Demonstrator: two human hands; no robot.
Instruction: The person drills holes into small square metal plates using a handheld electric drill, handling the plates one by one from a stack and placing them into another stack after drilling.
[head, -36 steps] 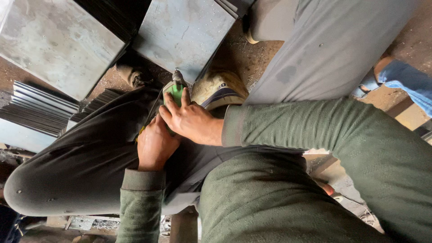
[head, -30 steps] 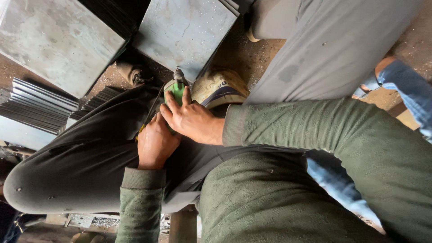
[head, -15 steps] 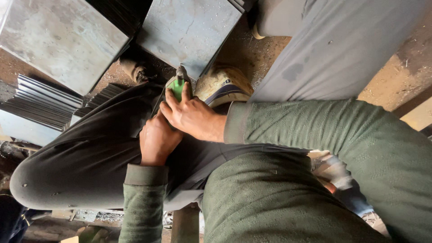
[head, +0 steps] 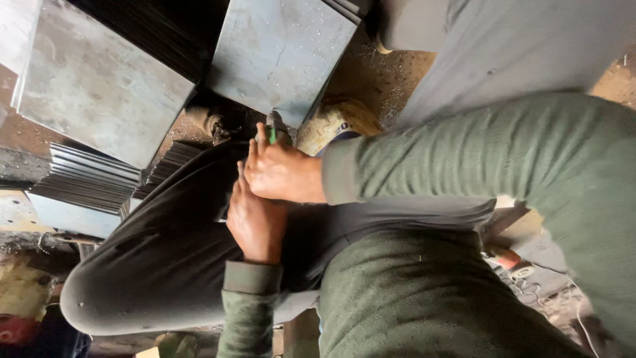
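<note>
Both hands have shifted slightly toward the upper centre of the frame, closer to the metal sheet (head: 281, 56). Right hand (head: 281, 174) is clenched around a green-handled tool (head: 271, 134) (tip hidden); left hand (head: 255, 222) presses beneath it, fingers curled.

Both arms in green sleeves, bent inward. Right hand (head: 281, 174) on top, fingers curled shut w/ thumb fwd. Left hand (head: 255, 222) just under it, touching, fingers curled; grip itself hidden.
</note>
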